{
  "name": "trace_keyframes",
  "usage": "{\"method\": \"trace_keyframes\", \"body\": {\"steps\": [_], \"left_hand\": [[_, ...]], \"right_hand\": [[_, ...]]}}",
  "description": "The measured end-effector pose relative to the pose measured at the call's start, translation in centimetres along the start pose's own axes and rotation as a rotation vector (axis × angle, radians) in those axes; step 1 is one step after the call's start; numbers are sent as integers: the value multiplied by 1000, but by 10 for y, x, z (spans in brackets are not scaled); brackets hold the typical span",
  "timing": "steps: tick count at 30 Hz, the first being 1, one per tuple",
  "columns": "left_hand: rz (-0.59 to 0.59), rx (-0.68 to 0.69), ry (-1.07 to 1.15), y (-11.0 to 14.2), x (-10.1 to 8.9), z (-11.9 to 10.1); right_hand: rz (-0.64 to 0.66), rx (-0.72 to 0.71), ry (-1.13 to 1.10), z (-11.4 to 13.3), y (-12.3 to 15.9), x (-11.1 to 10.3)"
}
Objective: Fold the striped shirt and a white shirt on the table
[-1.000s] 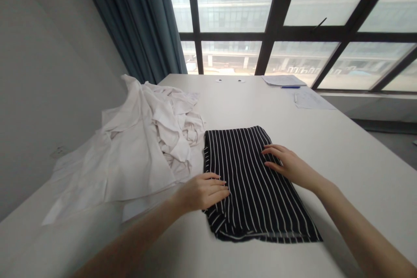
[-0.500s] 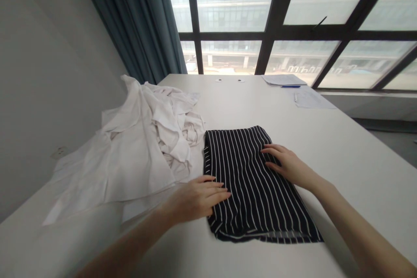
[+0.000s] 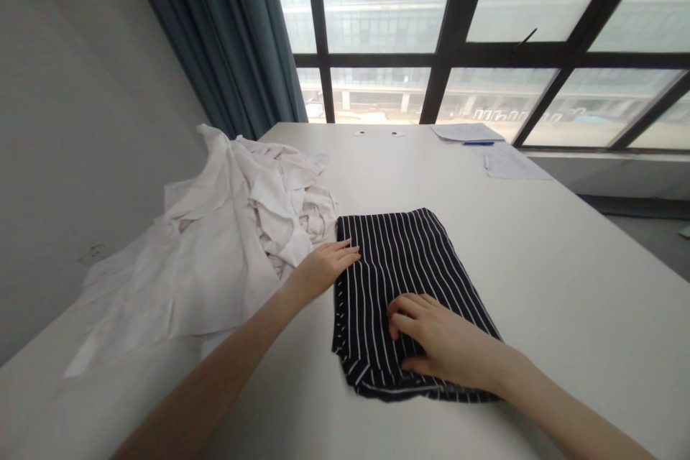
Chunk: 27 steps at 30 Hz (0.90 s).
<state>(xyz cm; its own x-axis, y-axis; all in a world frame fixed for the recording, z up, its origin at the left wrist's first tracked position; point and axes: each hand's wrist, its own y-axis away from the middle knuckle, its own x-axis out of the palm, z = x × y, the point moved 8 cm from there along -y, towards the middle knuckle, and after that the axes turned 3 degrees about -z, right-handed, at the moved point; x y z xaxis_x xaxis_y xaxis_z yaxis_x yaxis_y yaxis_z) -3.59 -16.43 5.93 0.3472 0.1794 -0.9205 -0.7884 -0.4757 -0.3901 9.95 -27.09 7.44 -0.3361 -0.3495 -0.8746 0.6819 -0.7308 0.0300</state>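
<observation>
Striped cloth [image 3: 402,251], beneath both hands [image 3: 318,269] [image 3: 442,338]

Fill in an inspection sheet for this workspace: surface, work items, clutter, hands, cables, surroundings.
Surface: white table.
Work items: black-and-white striped cloth, laid out, slightly uneven along the near edge.
Clutter: rumpled white cloth pile on the left; papers and blue pen at the far right.
Hands: left hand on the striped cloth's left edge; right hand over its near part, fingers bent, grip unclear.
Cables: nothing seen.
Surroundings: blue curtain, dark-framed windows.
</observation>
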Motion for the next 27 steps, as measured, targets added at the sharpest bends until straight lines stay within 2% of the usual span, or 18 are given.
{"method": "trace_keyframes", "body": {"steps": [3,8,11,15,18,21,24,27], "left_hand": [[-30,-28,42,9,-2,6],[25,-56,46,17,5,8],[30,-108,46,14,2,7],[-24,-126,88,-1,-12,-8],[-28,-83,143,-15,-12,-23],[25,-86,155,-21,1,-28],[98,-134,101,-12,21,-24],[135,-159,51,1,33,-20]], "right_hand": [[-2,-8,-4,-4,-1,0],[-12,-46,-172,-6,-3,-14],[-53,19,-212,-21,-2,-29],[-177,112,-107,-43,1,-44],[-181,39,-89,-40,-2,-33],[-104,-46,-71,-31,-6,-11],[-47,-71,-22,-27,-7,6],[-8,-81,18,-25,-6,14]]}}
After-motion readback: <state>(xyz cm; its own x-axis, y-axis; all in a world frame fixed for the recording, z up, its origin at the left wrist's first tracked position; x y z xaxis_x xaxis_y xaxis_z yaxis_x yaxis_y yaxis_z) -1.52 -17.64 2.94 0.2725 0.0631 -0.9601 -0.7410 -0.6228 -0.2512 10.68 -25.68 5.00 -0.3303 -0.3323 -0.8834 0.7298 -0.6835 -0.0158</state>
